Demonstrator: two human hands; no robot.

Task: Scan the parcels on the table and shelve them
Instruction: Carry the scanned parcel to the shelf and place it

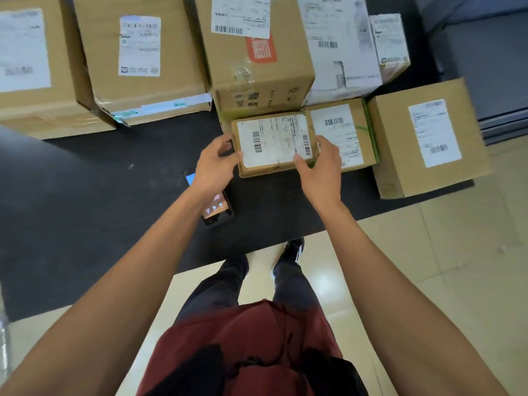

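Observation:
A small flat cardboard parcel (274, 144) with a white barcode label lies on the black table (85, 195), just in front of a taller box. My left hand (213, 170) touches its left edge with fingers curled around the corner. My right hand (321, 164) grips its right front corner, thumb on the label. A handheld scanner (217, 208) with a lit screen lies on the table under my left wrist, partly hidden by it.
Several larger labelled cardboard boxes stand along the back of the table: one (143, 58) at left centre, one with a red sticker (257, 52), one with a green edge (345, 132) beside the small parcel, one (425, 138) at the right edge. Tiled floor (428, 252) lies below.

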